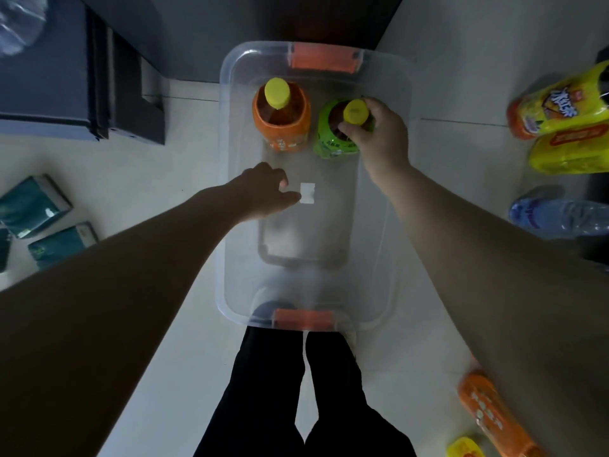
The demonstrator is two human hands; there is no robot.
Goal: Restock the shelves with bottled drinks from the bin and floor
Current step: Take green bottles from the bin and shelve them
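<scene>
I'm seeing pale floor tile (445,77) with the clear bin (230,159) sitting beside a dark shelf unit (66,61). Right hand (382,140) is gripping the green-label bottle (329,143) at its neck, standing in the bin's far end beside the orange-label bottle (281,127); left hand (263,189) is hanging over the bin, loosely curled, holding nothing. Floor bottles (560,103) at right are getting cut off by the frame edge and the arm, labels blurred.

Orange bottle (281,127), green bottle (331,143) in bin (372,245)
</scene>
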